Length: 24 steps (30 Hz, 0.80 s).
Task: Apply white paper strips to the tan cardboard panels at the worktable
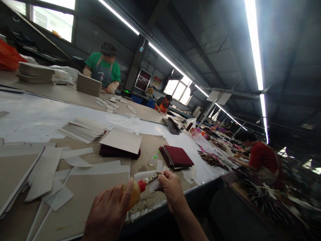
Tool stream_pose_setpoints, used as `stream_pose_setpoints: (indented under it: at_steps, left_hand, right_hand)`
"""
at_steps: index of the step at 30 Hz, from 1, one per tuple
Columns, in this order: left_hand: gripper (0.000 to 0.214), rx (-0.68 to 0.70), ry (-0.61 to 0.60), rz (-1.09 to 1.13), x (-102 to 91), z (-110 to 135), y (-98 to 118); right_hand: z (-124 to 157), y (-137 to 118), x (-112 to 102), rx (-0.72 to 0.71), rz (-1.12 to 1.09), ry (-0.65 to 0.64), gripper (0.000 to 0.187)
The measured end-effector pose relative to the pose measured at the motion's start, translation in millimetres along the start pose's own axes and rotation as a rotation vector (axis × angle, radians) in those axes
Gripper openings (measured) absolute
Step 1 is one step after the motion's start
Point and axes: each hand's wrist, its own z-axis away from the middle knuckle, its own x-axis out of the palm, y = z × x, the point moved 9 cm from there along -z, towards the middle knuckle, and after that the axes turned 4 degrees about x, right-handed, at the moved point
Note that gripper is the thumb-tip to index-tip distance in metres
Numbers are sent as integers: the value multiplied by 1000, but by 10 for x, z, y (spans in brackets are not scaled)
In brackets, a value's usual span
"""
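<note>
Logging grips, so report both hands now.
Left hand: closed around the red-capped bottle.
Right hand: closed, pinching a pale piece.

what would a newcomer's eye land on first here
Probably the amber squeeze bottle with its red cap, low in the middle, gripped in the left hand while the right hand pinches a pale strip by its nozzle. Just beyond the right hand, the stack of maroon covers stands out against paler pieces. Overhead, a bright tube light runs down the upper right.
</note>
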Motion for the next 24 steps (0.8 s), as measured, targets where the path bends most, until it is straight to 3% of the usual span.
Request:
stream_pose_setpoints:
  at_steps: [16, 24]
  left_hand:
    - [43, -55, -36, 104, 162, 191, -36]
    - [45, -35, -44, 89, 164, 222, -6]
  right_hand:
    - [18, 328, 82, 152, -375, 108, 17]
    - [33, 552, 87, 314, -525, 123, 10]
